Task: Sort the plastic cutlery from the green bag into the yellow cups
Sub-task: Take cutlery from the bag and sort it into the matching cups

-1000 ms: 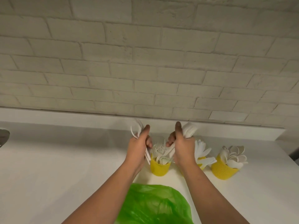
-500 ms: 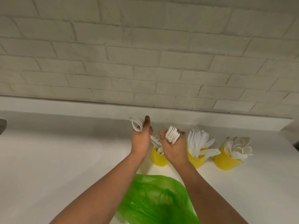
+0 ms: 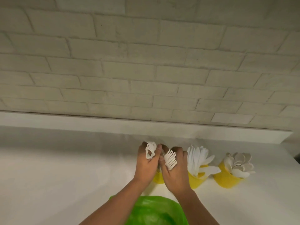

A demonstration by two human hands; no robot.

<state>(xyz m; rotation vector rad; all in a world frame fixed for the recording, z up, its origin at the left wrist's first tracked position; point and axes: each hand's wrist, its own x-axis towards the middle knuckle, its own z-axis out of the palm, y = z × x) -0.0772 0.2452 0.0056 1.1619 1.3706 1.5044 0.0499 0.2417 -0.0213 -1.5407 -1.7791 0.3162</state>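
Bare left hand (image 3: 145,167), bare right hand (image 3: 176,173), bare forearms (image 3: 113,206)

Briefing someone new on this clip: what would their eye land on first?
Mid-frame, the left hand grips a bunch of white plastic cutlery and the right hand a fan of white plastic forks. To their right stand a yellow cup of knives and a yellow cup of spoons; a bright green plastic bag lies nearest the camera.

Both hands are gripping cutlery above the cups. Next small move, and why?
Probably lower the forks held by the right hand into the leftmost yellow cup just beneath: the middle cup holds knives, the right cup spoons.
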